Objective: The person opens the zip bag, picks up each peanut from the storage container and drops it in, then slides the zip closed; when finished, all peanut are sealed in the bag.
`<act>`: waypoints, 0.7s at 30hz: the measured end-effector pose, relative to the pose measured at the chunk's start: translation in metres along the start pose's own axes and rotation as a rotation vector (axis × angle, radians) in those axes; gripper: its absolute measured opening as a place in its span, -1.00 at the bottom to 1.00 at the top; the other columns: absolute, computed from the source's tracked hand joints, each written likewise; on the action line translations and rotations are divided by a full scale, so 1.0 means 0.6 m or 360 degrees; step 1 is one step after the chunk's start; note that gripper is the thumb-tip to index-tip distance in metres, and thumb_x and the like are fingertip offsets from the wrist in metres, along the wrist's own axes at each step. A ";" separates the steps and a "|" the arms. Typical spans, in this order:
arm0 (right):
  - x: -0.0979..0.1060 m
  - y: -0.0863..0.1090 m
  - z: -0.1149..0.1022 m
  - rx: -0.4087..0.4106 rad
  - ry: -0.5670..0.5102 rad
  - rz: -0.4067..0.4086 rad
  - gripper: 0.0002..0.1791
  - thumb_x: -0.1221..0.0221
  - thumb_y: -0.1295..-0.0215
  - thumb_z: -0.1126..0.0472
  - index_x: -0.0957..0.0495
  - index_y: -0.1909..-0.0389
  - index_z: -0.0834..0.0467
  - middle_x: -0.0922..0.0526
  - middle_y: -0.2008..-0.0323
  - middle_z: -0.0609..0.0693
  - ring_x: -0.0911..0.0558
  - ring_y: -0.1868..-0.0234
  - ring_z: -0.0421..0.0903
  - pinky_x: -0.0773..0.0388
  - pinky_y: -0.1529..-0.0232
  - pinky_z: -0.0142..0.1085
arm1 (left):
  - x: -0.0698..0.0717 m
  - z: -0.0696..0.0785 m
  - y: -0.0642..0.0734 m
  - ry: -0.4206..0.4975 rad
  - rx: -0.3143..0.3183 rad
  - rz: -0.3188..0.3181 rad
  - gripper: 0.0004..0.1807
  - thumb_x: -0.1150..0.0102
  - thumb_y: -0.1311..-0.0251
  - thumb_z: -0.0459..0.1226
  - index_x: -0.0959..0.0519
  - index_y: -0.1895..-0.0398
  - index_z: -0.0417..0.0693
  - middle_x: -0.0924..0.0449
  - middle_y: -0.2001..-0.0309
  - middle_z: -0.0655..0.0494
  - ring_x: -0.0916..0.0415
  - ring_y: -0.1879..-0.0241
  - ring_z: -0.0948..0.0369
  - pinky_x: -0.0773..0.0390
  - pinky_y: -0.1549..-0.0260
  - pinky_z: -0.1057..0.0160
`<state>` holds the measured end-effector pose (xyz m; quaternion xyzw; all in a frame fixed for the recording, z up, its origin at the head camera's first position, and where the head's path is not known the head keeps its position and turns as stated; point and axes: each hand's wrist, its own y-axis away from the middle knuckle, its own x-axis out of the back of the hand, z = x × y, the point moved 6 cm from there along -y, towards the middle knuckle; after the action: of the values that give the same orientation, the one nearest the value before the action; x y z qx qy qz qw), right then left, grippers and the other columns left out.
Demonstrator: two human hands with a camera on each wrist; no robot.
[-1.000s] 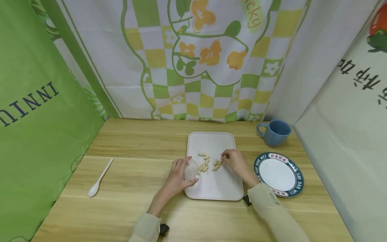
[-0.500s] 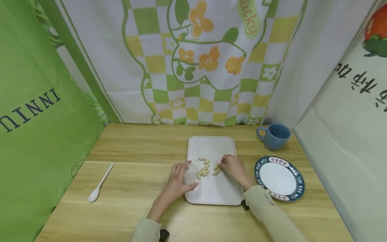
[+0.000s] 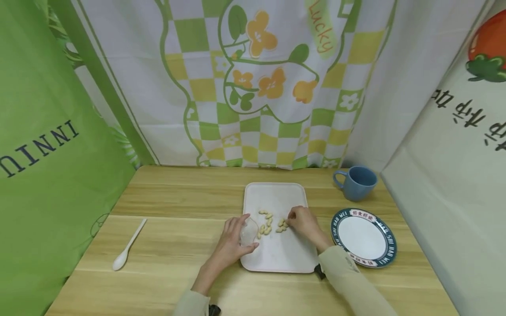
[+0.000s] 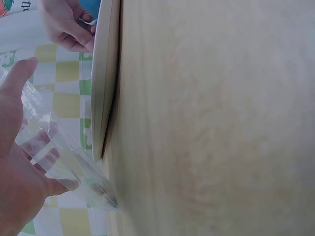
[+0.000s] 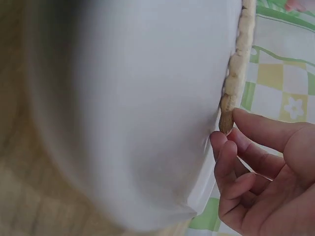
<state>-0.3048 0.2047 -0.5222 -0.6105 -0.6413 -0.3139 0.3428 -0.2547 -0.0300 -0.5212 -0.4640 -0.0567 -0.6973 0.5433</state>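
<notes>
1. Writing first: the plate (image 3: 363, 238) to the right of the right hand (image 3: 306, 224) said "HAO SHI HAO WEI" round its dark teal rim, plus Chinese characters on pale labels.
2. Straight ahead of both hands, the checkered curtain (image 3: 251, 145) read "Lucky" in orange. The green cloth (image 3: 43, 219) off to the left of the left hand (image 3: 231, 240) showed "UINNI", possibly cut off.
3. The white cloth (image 3: 446, 175) far to the right had dark characters I couldn't make out, and a red tomato print.
4. Left hand: fingers and thumb curved around a clear container (image 3: 249, 231), thin, shiny plastic by the looks of it.
5. Right hand: thumb and fingers pinched a bumpy tan peanut (image 5: 226, 115) over the tray (image 3: 280, 256), which was smooth, white and round-cornered.
6. More peanuts (image 3: 269, 229) lay on that tray between the hands, some in a bent line nearer the left hand, a small cluster by the right fingertips.
7. Beyond the right hand stood a blue mug (image 3: 359, 183); well left of the left hand, a white spoon (image 3: 128, 245) lay on the wood-grain surface (image 3: 170, 254).
</notes>
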 end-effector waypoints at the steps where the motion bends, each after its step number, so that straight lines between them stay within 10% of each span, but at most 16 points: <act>1: 0.001 0.000 0.000 -0.0004 -0.0022 -0.0002 -0.89 -0.36 -0.08 0.30 -0.62 0.52 0.22 -0.57 0.56 -0.03 -0.49 0.51 -0.12 -0.44 0.46 -0.27 | 0.000 0.000 0.000 0.0000 0.0002 -0.0002 -0.08 -0.50 0.12 -0.10 -0.26 -0.35 -0.08 -0.39 0.06 0.04 -0.24 -0.13 0.00 -0.43 -0.01 -0.01; 8: 0.011 0.004 0.000 -0.0020 -0.0183 0.0021 -0.91 -0.33 -0.05 0.36 -0.62 0.41 0.27 -0.57 0.51 0.01 -0.50 0.46 -0.11 -0.47 0.40 -0.27 | -0.002 0.000 0.001 0.0008 0.0032 -0.0018 -0.08 -0.50 0.12 -0.12 -0.26 -0.35 -0.07 -0.39 0.04 0.02 -0.24 -0.13 -0.01 -0.43 -0.02 0.00; 21: 0.058 0.025 -0.069 0.0325 -0.0415 0.0153 -0.91 -0.38 -0.09 0.27 -0.67 0.39 0.16 -0.64 0.48 -0.08 -0.54 0.44 -0.20 -0.49 0.41 -0.36 | -0.004 -0.002 -0.008 0.0029 0.0077 -0.0062 -0.06 -0.49 0.10 -0.12 -0.21 -0.37 -0.08 -0.40 -0.03 -0.09 -0.23 -0.16 -0.06 -0.41 -0.03 -0.06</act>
<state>-0.2884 0.1912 -0.4699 -0.6381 -0.6789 -0.1483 0.3315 -0.2594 -0.0274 -0.5215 -0.4432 -0.0775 -0.7103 0.5413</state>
